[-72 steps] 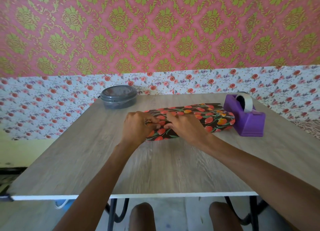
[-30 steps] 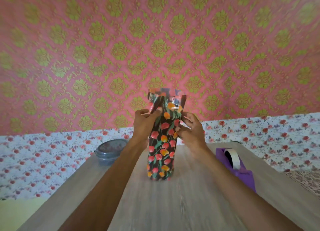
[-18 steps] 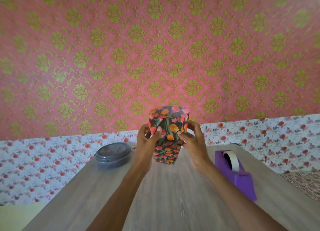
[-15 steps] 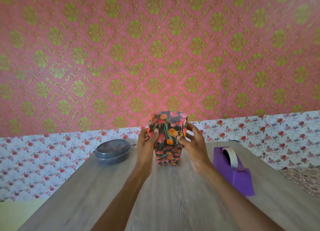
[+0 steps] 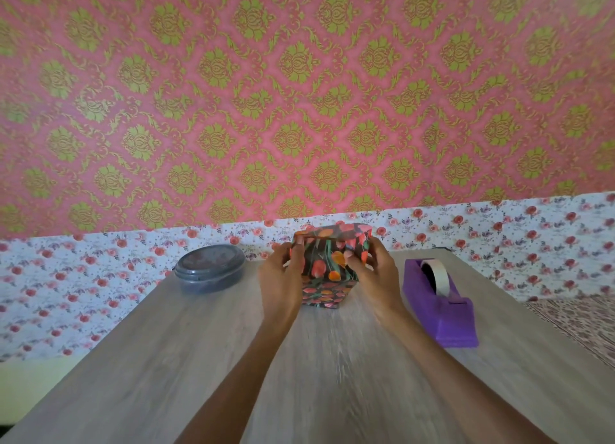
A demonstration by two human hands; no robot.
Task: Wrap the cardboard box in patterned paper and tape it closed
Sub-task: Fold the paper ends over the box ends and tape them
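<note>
The box wrapped in dark paper with red and orange tulips (image 5: 327, 270) stands on end on the wooden table (image 5: 199, 360), its near end tipped toward me. My left hand (image 5: 283, 277) grips its left side, fingers curled over the upper edge. My right hand (image 5: 374, 272) grips the right side, thumb pressing the paper on the near face. The paper at the top end is folded inward. The cardboard itself is hidden under the paper.
A purple tape dispenser (image 5: 439, 302) with a roll of pale tape sits to the right of the box. A grey round lidded container (image 5: 209, 272) stands at the back left. Patterned wallpaper covers the wall behind the table.
The wrapped box went from lying flat to standing on end between both hands, then came down lower toward the table. The loose paper at its top end has been folded down.
</note>
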